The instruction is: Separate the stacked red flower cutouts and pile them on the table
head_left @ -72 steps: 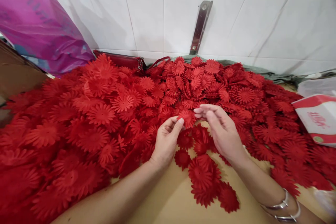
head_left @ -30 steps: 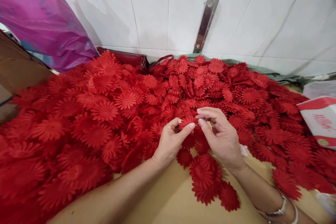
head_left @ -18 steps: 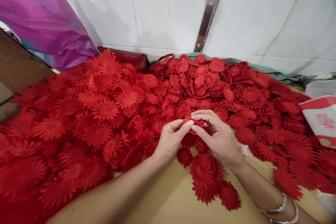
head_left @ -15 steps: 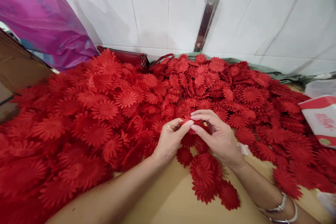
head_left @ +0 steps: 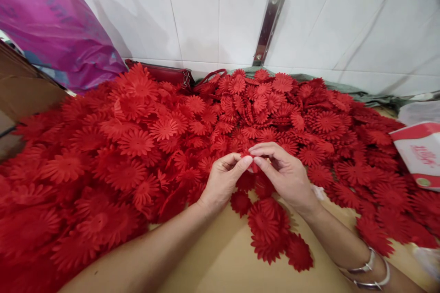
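Both hands meet near the middle of the head view, above a tan tabletop [head_left: 213, 256]. My left hand [head_left: 225, 178] pinches a small red petal piece [head_left: 255, 166] between thumb and forefinger. From the other side, the thumb and fingertips of my right hand [head_left: 287, 174] close on the same piece, which is mostly hidden by the fingers. Just below the hands lie several loose red petal pieces [head_left: 266, 226]. A large heap of red petal pieces [head_left: 137, 142] spreads to the left, behind and to the right of the hands.
A purple plastic bag [head_left: 68, 27] and a cardboard box [head_left: 27, 82] stand at the left. Behind the heap are a dark red purse [head_left: 161, 73] and a white tiled wall with a metal bracket [head_left: 270, 27]. A red and white box [head_left: 419, 155] lies at the right.
The red piece between the fingertips has turned slightly and shows less of its petals. Both hands stay nearly in place; the whole view has shifted very slightly.
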